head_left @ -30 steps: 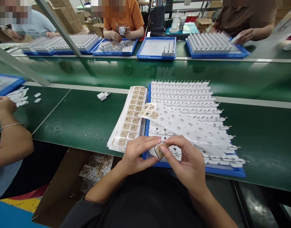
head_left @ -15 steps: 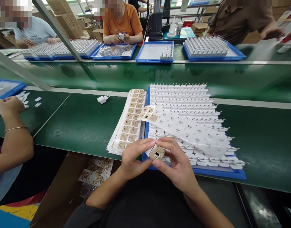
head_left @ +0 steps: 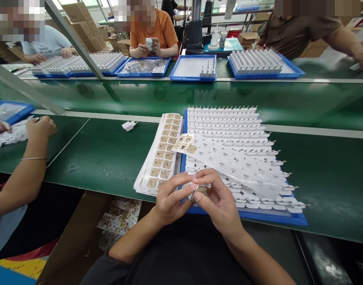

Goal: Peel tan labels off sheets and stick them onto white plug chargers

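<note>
A white plug charger [head_left: 201,190] with a tan sticker on its end face is held between both hands, just over the near edge of a blue tray [head_left: 276,218]. My left hand [head_left: 173,198] grips it from the left, fingers curled over the top. On the other side my right hand [head_left: 218,200] has its thumb pressed on the tan face. Behind the hands, a partly used sticker sheet [head_left: 229,160] lies across rows of white chargers [head_left: 223,122] in the tray. A stack of tan sticker sheets [head_left: 159,158] rests left of the tray.
One loose charger [head_left: 128,126] lies on the green bench [head_left: 98,154]. At left, a co-worker's hand [head_left: 40,126] is over small white pieces. Across the belt [head_left: 134,93], people sit behind blue trays of chargers. Below the bench is a box with sticker scraps [head_left: 122,215].
My right thumb has moved onto the tan face, now covering much of it and its port openings. The charger has turned slightly. The left co-worker's hand has shifted right.
</note>
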Demonstrator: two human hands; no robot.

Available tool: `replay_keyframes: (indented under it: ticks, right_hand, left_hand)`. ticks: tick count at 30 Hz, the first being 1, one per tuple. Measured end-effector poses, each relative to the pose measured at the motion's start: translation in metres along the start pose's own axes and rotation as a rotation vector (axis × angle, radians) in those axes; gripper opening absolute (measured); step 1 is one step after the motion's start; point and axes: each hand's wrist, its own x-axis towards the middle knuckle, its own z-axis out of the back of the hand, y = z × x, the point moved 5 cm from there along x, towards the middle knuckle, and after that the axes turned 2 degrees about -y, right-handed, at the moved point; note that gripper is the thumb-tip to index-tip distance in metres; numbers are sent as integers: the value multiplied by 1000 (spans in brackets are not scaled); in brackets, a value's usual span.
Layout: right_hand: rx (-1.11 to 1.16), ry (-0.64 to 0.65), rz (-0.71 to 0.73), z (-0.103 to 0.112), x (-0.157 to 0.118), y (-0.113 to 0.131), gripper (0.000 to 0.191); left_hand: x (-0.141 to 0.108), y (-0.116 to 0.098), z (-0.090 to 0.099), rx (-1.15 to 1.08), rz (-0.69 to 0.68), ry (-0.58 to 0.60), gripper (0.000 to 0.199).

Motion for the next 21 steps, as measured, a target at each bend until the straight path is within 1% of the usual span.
replay_keyframes:
  ticks: [3, 6, 10, 15, 18, 21]
  right_hand:
    - [52, -6, 2, -1, 0, -1, 16]
    - [84, 0, -20, -1, 0, -3, 15]
    - [74, 11, -17, 0, 0, -3, 12]
    - [54, -33, 15, 0, -2, -2, 11]
    - [58, -51, 24, -1, -3, -3, 13]
    - [18, -24, 0, 3, -3, -3, 20]
  left_hand:
    - [0, -1, 1, -4, -32, -18, 42]
    - [-1, -1, 2, -5, -24, -19, 45]
    - [0, -1, 2, -33, -26, -6, 48]
    - [-2, -1, 1, -18, -48, -10, 48]
    - [-2, -1, 1, -20, -69, -11, 48]
    - [-1, 0, 3, -55, -41, -3, 50]
